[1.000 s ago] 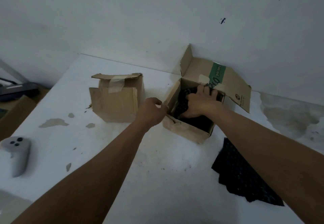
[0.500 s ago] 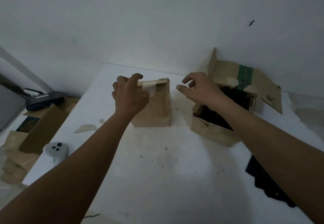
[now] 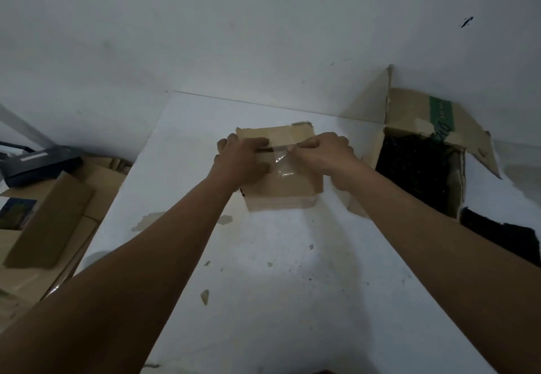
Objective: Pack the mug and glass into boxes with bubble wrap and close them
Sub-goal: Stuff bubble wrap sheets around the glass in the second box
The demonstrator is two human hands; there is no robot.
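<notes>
Small box (image 3: 281, 189), both hands on top flaps

A white table (image 3: 292, 286), stained and speckled, stands pushed into the corner of plain white walls (image 3: 234, 22) in dim, even light; flattened cardboard (image 3: 49, 221) lies stacked alongside at left.

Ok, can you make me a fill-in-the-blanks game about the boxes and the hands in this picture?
1. Both hands, the left hand and the right hand, rest on the small closed brown cardboard box, where a strip of clear ____ sits.
2. The bigger open cardboard box with a green stripe lies to the ____ of the small one.
3. The stuff filling the open box is ____ in colour.
4. Both boxes sit on a ____ table.

Missing words: tape; right; black; white
</notes>
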